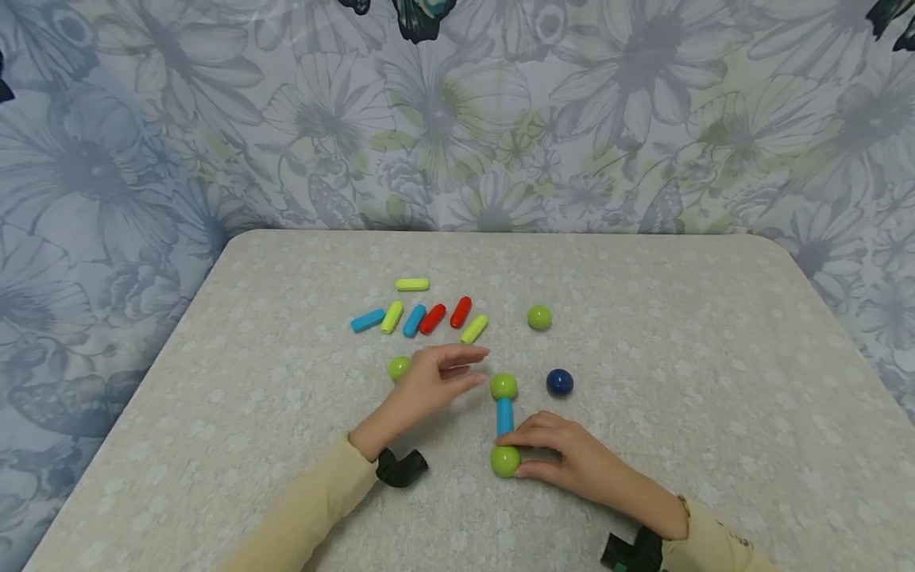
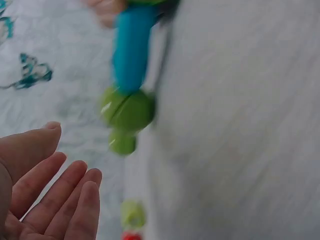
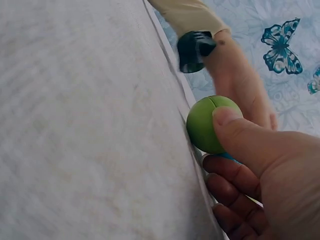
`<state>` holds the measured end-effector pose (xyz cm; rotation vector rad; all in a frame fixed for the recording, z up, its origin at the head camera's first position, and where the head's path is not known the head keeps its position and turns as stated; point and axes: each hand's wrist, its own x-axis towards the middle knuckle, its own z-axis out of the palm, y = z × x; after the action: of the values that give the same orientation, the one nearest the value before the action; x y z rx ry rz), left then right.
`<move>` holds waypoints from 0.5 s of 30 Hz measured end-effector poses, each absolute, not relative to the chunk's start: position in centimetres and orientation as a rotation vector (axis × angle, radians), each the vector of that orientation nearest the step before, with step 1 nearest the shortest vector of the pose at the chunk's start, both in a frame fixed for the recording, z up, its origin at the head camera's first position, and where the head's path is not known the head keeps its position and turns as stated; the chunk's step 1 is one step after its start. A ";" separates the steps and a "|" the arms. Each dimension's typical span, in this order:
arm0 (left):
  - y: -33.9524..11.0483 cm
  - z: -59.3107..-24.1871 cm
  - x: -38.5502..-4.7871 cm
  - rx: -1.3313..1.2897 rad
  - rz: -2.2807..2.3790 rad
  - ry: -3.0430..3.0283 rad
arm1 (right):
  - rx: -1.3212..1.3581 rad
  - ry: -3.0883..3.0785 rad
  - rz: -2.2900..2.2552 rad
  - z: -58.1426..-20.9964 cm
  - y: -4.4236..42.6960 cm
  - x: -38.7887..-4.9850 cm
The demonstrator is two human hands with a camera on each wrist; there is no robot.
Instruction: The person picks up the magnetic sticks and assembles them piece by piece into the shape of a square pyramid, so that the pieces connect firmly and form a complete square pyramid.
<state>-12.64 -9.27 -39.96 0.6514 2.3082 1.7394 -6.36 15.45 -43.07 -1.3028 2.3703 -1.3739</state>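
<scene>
A blue stick joins two green balls, one at its far end and one nearer me. My right hand pinches the near green ball between thumb and forefinger. In the head view the forefinger lies where that ball meets the stick. To the left of the joined piece my left hand hovers with fingers extended and nothing held. Its thumb and fingers are apart from the piece in the left wrist view. Another green ball is partly hidden behind the left hand.
Several loose sticks, blue, yellow-green and red, lie at the back left of the table. A dark blue ball and a green ball sit to the right. A patterned curtain rises behind.
</scene>
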 end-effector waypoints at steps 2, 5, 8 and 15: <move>-10.8 -38.9 -13.1 0.639 1.756 2.400 | -1.302 2.369 -1.369 -43.1 15.4 -6.4; -13.6 -38.1 -14.5 0.529 1.832 2.523 | -1.283 2.368 -1.364 -43.0 15.4 -6.4; -16.4 -38.5 -15.8 0.366 1.853 2.629 | -1.274 2.365 -1.364 -42.9 15.4 -6.4; -19.0 -40.2 -17.3 0.221 1.712 2.659 | -1.282 2.357 -1.383 -43.1 15.4 -6.3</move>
<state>-17.32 -18.99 -40.23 0.2211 2.6588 1.7115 -6.32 15.36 -43.10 -1.2817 2.3574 -1.3830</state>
